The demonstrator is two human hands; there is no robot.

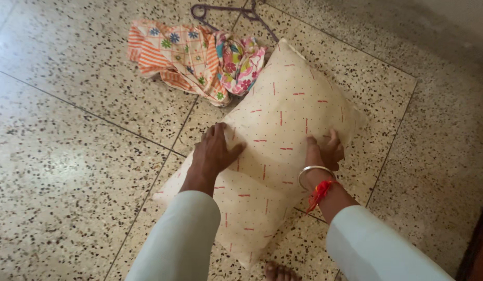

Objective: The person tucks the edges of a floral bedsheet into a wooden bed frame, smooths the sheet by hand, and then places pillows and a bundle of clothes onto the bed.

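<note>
Pressing down on the cream fabric pillow with red dashes (275, 151), flat on the speckled terrazzo floor (69, 171): left hand (214, 152) flat, fingers together; right hand (324, 151) seemingly curled on its edge. We're mid-smoothing, probably; next wants a firm two-sided grip.

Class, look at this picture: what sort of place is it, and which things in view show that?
Probably a room in a home: a speckled terrazzo floor, a cream pillow under both hands, crumpled patterned cloths and a clothes hanger.
</note>
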